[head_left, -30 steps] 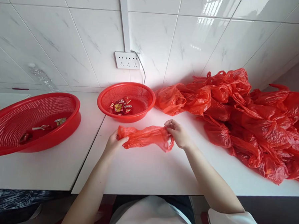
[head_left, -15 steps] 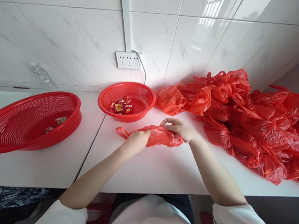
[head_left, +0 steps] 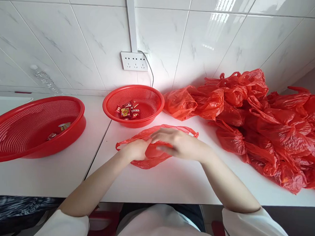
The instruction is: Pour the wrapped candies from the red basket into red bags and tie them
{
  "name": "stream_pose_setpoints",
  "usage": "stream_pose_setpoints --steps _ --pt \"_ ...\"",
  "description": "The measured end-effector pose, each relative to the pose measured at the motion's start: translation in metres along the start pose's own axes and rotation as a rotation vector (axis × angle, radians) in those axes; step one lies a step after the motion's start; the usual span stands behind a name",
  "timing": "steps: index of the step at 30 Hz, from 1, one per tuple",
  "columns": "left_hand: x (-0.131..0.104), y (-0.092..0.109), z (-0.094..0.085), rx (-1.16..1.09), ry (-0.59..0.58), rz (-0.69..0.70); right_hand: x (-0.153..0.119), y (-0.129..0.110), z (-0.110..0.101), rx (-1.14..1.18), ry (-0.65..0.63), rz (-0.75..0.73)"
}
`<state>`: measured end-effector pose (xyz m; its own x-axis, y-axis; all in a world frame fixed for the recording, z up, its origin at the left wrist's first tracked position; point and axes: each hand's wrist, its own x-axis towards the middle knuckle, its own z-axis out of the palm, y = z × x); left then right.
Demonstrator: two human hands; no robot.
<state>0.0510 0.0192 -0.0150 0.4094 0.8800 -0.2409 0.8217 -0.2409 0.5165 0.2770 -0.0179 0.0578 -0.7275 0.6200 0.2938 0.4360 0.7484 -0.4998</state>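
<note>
Red plastic bag point(head_left: 155, 154) is flat-ish on the white table point(head_left: 156, 188), right in front of me, just on my side of the small red basket point(head_left: 133, 124). My left hand point(head_left: 136, 148) is at the bag's left part; can't tell if those fingers pinch the film, tips are hidden. My right hand point(head_left: 178, 143) is over the bag's middle, slightly blurred, fingers curved, thumb spread apart from them. One handle loop sticks out past each hand. Small basket holds a few wrapped sweets point(head_left: 125, 112). Bigger red basket point(head_left: 69, 141) at left, heap of red bags point(head_left: 275, 133) at right.
</note>
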Motion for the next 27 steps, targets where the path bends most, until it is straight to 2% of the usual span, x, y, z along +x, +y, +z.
stream_pose_setpoints --steps 2,6,8,10,14,16,17,19,21,22,24,26,27 --pt "-0.002 -0.002 -0.007 0.083 -0.080 -0.033 0.009 0.019 0.023 -0.154 -0.209 0.094" --pt "-0.004 -0.015 -0.030 0.164 -0.186 -0.023 0.005 0.091 0.054 -0.236 -0.452 0.386" --pt "-0.001 -0.027 -0.039 0.138 -0.164 -0.012 -0.002 0.119 0.059 -0.195 -0.493 0.505" --pt "0.005 -0.040 -0.042 0.144 -0.144 -0.025 -0.006 0.135 0.060 -0.159 -0.503 0.591" --pt "0.018 -0.053 -0.035 0.222 -0.119 -0.020 -0.002 0.136 0.050 -0.157 -0.531 0.678" --pt "0.020 -0.052 -0.032 0.224 -0.090 -0.016 0.006 0.130 0.041 -0.101 -0.461 0.641" --pt "0.019 -0.050 -0.032 0.210 -0.071 -0.020 0.012 0.128 0.036 -0.044 -0.360 0.616" --pt "0.013 -0.044 -0.035 0.149 -0.042 -0.035 0.026 0.123 0.030 0.067 -0.035 0.617" --pt "0.000 -0.035 -0.041 0.046 -0.015 -0.020 0.042 0.122 0.027 0.138 0.313 0.700" --pt "-0.008 -0.030 -0.045 -0.014 0.006 0.012 0.051 0.122 0.027 0.188 0.426 0.755" --pt "-0.026 -0.019 -0.054 -0.117 0.117 0.125 0.067 0.125 0.029 0.390 0.494 0.834" --pt "-0.044 -0.013 -0.061 -0.123 0.328 0.215 0.079 0.129 0.032 0.665 0.456 0.912" --pt "-0.052 -0.012 -0.064 -0.073 0.440 0.211 0.083 0.132 0.033 0.787 0.431 0.953"
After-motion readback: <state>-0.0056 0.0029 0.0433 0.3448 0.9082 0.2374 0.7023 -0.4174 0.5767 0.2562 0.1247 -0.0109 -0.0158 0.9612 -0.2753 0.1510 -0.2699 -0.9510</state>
